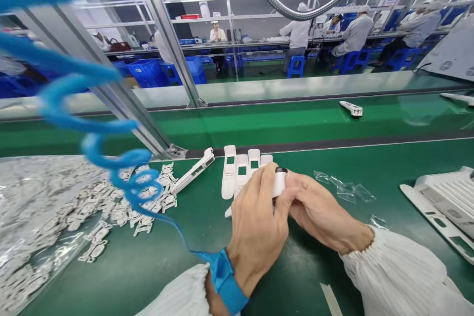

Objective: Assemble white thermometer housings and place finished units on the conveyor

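Note:
Both hands meet over the green table [177, 261]. My left hand [259, 212], with a blue band round its wrist, is wrapped round a white plastic part [279, 183] with a black end. The fingers of my right hand [318, 207] press on the same part from the right. Much of the part is hidden by the fingers. Just behind my left hand lie several flat white covers [229, 173] with rectangular cutouts. A long white housing [194, 171] rests at an angle to their left.
Small grey-white clips [122, 202] and a plastic bag [40, 197] are at left. A blue coiled cord [111, 126] hangs there beside a metal post [122, 98]. Clear film pieces [346, 188] and a white tray [444, 207] are at right. A white device [351, 108] lies on the green belt [274, 126].

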The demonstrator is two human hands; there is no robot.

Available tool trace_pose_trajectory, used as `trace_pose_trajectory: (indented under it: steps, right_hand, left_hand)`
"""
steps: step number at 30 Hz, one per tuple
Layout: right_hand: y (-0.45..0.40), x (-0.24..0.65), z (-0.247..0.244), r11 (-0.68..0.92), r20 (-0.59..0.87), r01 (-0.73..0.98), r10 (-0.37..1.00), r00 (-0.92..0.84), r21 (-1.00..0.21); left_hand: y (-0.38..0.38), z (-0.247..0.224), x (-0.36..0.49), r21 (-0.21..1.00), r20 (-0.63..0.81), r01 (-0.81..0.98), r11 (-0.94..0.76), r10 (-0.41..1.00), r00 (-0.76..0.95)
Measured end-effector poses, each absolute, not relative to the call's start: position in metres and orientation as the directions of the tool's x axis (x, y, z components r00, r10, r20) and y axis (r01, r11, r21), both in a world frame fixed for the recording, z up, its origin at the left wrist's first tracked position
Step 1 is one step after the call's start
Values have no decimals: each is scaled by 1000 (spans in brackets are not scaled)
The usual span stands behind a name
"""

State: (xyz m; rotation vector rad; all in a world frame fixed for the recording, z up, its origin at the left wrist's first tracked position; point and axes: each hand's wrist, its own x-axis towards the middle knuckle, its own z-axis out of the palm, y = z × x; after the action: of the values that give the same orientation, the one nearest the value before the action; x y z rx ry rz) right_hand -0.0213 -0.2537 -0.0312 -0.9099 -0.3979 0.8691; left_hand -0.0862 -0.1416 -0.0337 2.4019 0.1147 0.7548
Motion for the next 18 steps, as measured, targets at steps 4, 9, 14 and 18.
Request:
trace_pose_trajectory:
  steps: [4,9,14,18]
  right_hand:
    - [-254,-28,-32,323,-100,-466,727,679,-824]
    - [-259,-14,-27,328,-68,-329,609,790,-885]
    - [-270,17,-39,39,-19,-32,288,958,-999]
    - [-275,32,-63,-277,60,120,216,975,-953]
  left_hand:
    - [-142,-31,-90,585,442,-52,-809,264,857]
    - [-112,0,-75,600,217,-89,-795,55,975]
    - [-35,20,2,568,89,276,-775,392,916]
    - [19,8,62,418,57,460,-783,528,848]
